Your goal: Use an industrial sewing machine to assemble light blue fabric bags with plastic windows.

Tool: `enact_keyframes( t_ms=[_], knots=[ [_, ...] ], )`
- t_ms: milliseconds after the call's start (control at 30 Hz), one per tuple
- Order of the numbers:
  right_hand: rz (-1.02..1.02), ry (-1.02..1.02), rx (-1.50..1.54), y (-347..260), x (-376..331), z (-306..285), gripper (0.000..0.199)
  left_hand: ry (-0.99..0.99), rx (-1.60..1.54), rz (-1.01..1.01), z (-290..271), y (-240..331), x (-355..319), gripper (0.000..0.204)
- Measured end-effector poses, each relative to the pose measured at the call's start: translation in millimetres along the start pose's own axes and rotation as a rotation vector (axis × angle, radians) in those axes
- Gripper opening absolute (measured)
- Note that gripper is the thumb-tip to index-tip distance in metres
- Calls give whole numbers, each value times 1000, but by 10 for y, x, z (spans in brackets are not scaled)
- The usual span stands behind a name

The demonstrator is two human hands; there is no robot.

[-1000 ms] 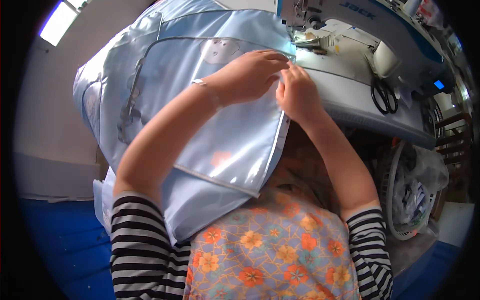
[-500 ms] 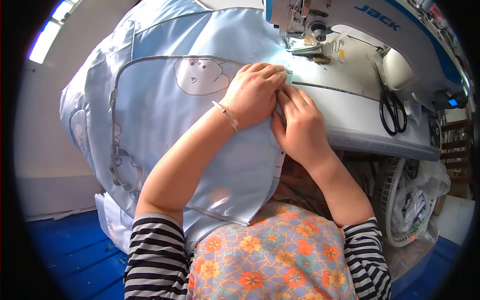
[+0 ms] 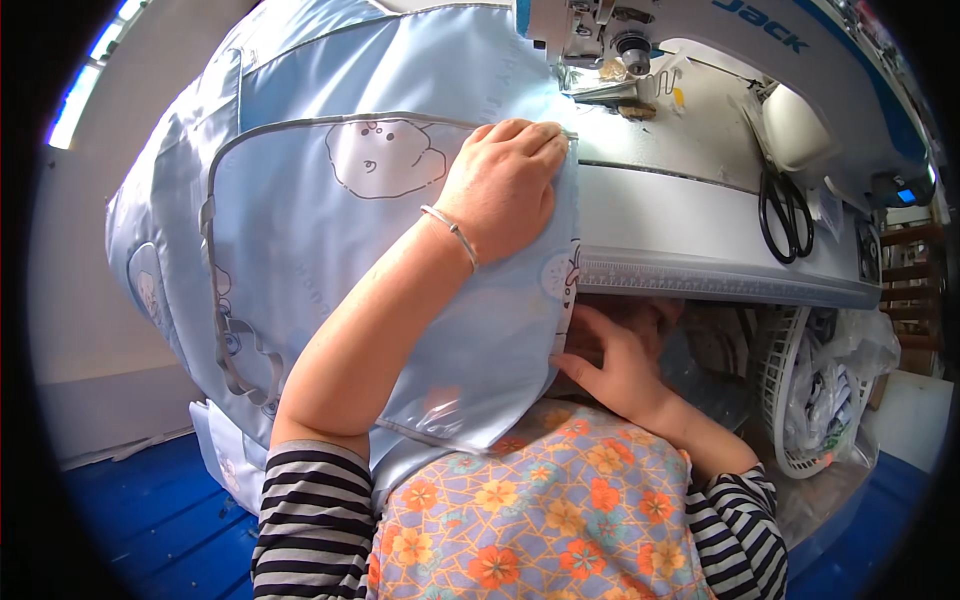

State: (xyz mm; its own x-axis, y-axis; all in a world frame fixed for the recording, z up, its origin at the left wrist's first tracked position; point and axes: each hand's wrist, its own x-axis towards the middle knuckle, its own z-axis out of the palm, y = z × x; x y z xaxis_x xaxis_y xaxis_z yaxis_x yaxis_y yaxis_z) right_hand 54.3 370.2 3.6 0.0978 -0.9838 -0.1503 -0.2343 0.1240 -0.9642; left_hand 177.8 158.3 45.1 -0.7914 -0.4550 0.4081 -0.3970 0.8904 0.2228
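A light blue sheet of fabric [image 3: 300, 260] with grey binding and printed cartoon figures lies across the machine's table and drapes down toward my lap. My left hand [image 3: 505, 185] is on its upper right corner, just in front of the sewing machine [image 3: 700, 40]. The fingers are bent and closed over the edge of the cloth. Below the table's front edge, my right hand [image 3: 625, 370] is beside the fabric's hanging right side. Its thumb and forefinger are spread apart near that side; the other fingers are partly hidden in shadow.
Black-handled scissors [image 3: 785, 215] lie on the table at the right. A clear ruler strip [image 3: 700, 278] runs along the table's front edge. Under it, at the right, stands a white plastic basket [image 3: 785, 400] with plastic bags. The floor [image 3: 150, 510] is blue.
My right hand has left the corner beside my left hand and moved down below the table edge. The fabric has shifted slightly left, while my left hand stays at its corner.
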Motion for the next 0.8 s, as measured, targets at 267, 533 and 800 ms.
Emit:
enact_keyframes(
  t_ms=[267, 533, 800],
  knots=[
    [246, -132, 764, 97, 220, 269, 39, 30, 25, -9, 66, -9, 12, 30],
    [242, -195, 786, 70, 200, 242, 41, 53, 77, -74, 151, 32, 32, 25],
    [156, -463, 218, -233, 196, -193, 30, 60, 55, -140, 199, 80, 113, 25]
  ],
)
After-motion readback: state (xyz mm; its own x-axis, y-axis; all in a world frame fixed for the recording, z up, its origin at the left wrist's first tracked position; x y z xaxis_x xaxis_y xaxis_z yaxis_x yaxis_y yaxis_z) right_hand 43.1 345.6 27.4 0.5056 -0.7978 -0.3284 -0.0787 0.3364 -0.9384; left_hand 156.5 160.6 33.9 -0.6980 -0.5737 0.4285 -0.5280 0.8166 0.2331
